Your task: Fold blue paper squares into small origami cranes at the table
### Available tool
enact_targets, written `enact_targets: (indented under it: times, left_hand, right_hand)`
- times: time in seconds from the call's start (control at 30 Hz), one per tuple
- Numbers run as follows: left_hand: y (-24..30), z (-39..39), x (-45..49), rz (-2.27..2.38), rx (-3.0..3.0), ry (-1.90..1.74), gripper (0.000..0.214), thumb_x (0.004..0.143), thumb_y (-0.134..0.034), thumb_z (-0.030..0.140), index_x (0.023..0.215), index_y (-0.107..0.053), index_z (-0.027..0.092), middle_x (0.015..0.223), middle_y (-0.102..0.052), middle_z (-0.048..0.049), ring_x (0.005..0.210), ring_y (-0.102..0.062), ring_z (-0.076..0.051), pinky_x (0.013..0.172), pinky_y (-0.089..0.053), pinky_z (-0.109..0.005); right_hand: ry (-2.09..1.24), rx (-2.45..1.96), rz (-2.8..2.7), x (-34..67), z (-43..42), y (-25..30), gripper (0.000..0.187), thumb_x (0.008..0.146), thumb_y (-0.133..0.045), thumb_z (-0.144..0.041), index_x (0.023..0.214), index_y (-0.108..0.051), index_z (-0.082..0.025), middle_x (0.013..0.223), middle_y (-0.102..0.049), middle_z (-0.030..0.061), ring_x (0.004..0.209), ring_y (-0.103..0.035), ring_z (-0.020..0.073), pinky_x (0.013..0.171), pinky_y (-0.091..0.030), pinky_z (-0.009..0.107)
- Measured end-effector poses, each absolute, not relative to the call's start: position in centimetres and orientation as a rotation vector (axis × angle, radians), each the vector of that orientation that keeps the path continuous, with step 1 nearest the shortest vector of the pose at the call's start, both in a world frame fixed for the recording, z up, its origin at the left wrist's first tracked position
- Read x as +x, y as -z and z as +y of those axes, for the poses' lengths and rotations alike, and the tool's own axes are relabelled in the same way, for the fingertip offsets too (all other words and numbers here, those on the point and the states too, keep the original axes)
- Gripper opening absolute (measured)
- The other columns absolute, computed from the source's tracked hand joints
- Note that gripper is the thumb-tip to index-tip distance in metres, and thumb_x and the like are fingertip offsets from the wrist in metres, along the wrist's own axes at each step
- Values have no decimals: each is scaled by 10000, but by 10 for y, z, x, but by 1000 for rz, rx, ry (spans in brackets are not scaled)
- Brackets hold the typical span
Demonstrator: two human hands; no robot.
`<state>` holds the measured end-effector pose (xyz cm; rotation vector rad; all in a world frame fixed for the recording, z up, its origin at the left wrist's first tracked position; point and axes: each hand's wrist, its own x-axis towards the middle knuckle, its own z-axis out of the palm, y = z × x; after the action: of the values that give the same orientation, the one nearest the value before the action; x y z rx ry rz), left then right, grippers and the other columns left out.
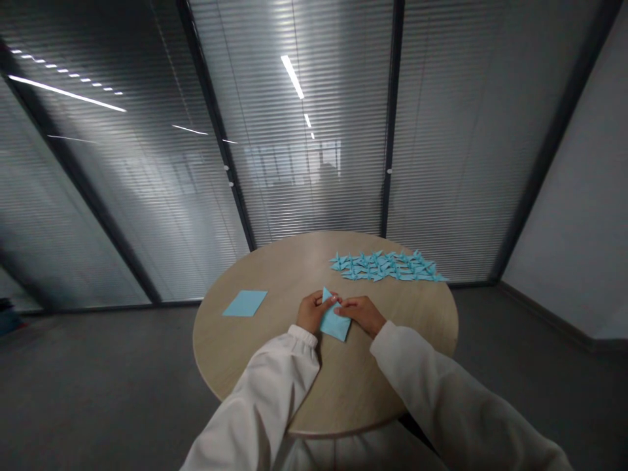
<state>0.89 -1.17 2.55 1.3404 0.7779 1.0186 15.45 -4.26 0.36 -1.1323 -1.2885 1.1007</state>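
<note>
A folded piece of light blue paper [335, 322] lies on the round wooden table [245, 353], close to the table's near side, with a pointed corner rising at its top. My left hand [313, 312] grips the paper's left side, and my right hand [360, 313] pinches its upper right edge, the fingertips of both hands meeting near the top. A flat, unfolded blue sheet [244, 303] lies to the left of my hands. Several blue origami cranes [385, 266] stand in close rows at the table's far side.
White sleeves cover both my forearms. The round table's edge curves around the hands, with a grey floor beyond it. Glass partitions with slatted blinds [314, 176] stand behind the table, and a pale wall [569, 170] rises at the right.
</note>
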Motion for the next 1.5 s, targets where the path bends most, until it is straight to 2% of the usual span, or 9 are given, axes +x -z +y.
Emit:
enact_targets:
  times: [0.17, 0.53, 0.73, 0.93, 1.07, 1.23, 1.5]
  left_hand:
    - [-23, -11, 8, 781, 1341, -1033, 415, 545, -747, 445, 778, -682, 108, 638, -673, -48, 500, -581, -137, 475, -441, -221]
    - [-25, -13, 9, 896, 1269, -1168, 321, 545, -750, 406, 645, -669, 112, 553, -648, -39, 439, -553, -128, 432, -420, -221]
    - [-23, -9, 9, 844, 1190, -1190, 350, 512, -768, 407, 653, -659, 106, 642, -682, -71, 529, -611, -165, 512, -475, -255]
    - [-24, -4, 6, 857, 1153, -1263, 352, 508, -763, 423, 605, -636, 110, 623, -680, -75, 574, -633, -192, 554, -498, -281]
    - [-20, 0, 4, 851, 1192, -1244, 356, 539, -751, 426, 638, -643, 101, 660, -687, -92, 592, -643, -202, 563, -505, -288]
    - [-22, 1, 2, 836, 1242, -1269, 543, 512, -782, 376, 948, -620, 96, 671, -690, -90, 637, -662, -231, 550, -510, -298]
    - [-20, 5, 2, 855, 1193, -1313, 381, 538, -767, 372, 767, -650, 91, 678, -688, -96, 626, -659, -209, 585, -514, -284]
  right_hand:
    - [-1163, -1088, -1292, 154, -40, 1, 303, 514, -744, -393, 608, -649, -121, 575, -580, -20, 549, -487, 100, 571, -358, 234]
    - [-1170, -1124, -1363, 155, -43, -1, 307, 543, -733, -395, 649, -673, -113, 583, -604, -9, 550, -506, 112, 575, -371, 242]
    - [-1184, -1120, -1360, 154, -42, 1, 309, 528, -741, -395, 635, -670, -115, 560, -597, -15, 529, -494, 104, 560, -361, 237]
    - [-1164, -1153, -1410, 153, -42, 3, 307, 520, -745, -406, 621, -672, -125, 537, -595, -22, 509, -482, 98, 527, -338, 226]
    - [-1191, -1151, -1404, 153, -43, -1, 316, 515, -745, -411, 624, -674, -123, 536, -602, -17, 505, -487, 102, 529, -344, 231]
    - [-1202, -1160, -1411, 152, -45, -3, 299, 511, -751, -388, 611, -672, -117, 526, -597, -19, 503, -477, 97, 532, -339, 230]
    - [-1181, -1119, -1399, 152, -43, 0, 300, 533, -735, -392, 628, -665, -116, 542, -592, -17, 498, -470, 94, 519, -328, 227]
